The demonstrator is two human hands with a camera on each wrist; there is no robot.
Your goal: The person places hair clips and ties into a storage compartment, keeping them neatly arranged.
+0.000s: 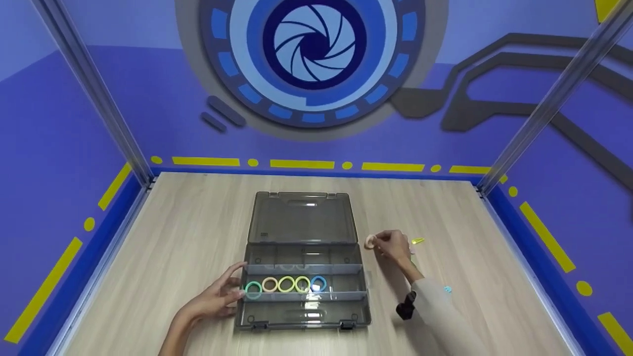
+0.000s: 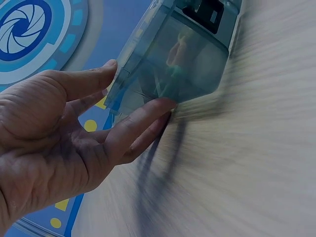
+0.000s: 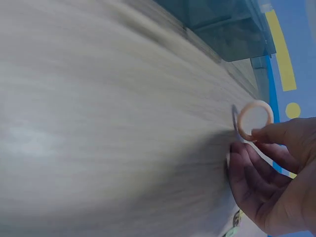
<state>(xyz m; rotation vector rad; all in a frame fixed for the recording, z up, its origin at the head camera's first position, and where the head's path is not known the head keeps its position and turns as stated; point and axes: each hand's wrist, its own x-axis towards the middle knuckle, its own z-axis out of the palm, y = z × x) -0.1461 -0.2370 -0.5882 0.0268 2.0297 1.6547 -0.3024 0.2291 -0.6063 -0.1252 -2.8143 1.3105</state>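
Note:
A see-through grey storage box (image 1: 287,312) lies with its lid (image 1: 302,217) folded back. Along its middle compartment stand a green ring (image 1: 246,288), a peach ring (image 1: 270,278), two yellow rings (image 1: 286,277) and a blue ring (image 1: 319,277). My left hand (image 1: 212,299) touches the box's left wall with extended fingers; the left wrist view shows the thumb at its edge. Right of the box, my right hand (image 1: 394,245) pinches another peach ring (image 3: 241,126) between thumb and fingers, close to the tabletop.
A yellow hair clip (image 1: 418,241) lies beyond the right hand, with small pieces partly hidden by it. A small light-blue item (image 1: 447,289) sits by the right sleeve (image 1: 440,306). Blue walls (image 1: 306,148) enclose the wooden table (image 1: 198,212).

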